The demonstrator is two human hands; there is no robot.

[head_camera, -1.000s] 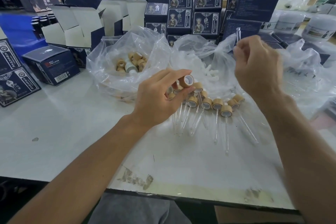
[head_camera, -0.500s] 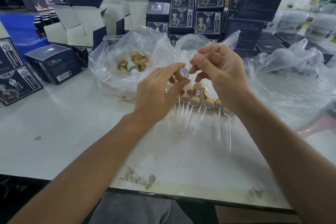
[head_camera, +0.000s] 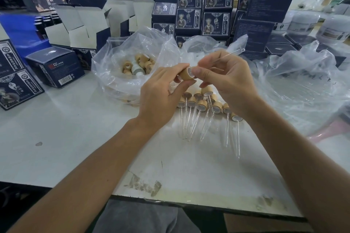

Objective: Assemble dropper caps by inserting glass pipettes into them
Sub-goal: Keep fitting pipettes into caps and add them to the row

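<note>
While finished droppers (head_camera: 203, 108) are lying in a fanned row on the worktop (head_camera: 75, 128), a person's left hand (head_camera: 161, 94) is pinching a bamboo cap (head_camera: 186, 74), its open mouth turned rightward to receive the glass pipette (head_camera: 232, 52). Pinching it, the right hand (head_camera: 227, 79) is aiming its long axis down-left into the cap.

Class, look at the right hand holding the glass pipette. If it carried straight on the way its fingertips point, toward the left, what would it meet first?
Most likely the open mouth of the dropper cap that the left hand holds; the right hand already sits almost against it. The pipette trails away behind it.
</note>
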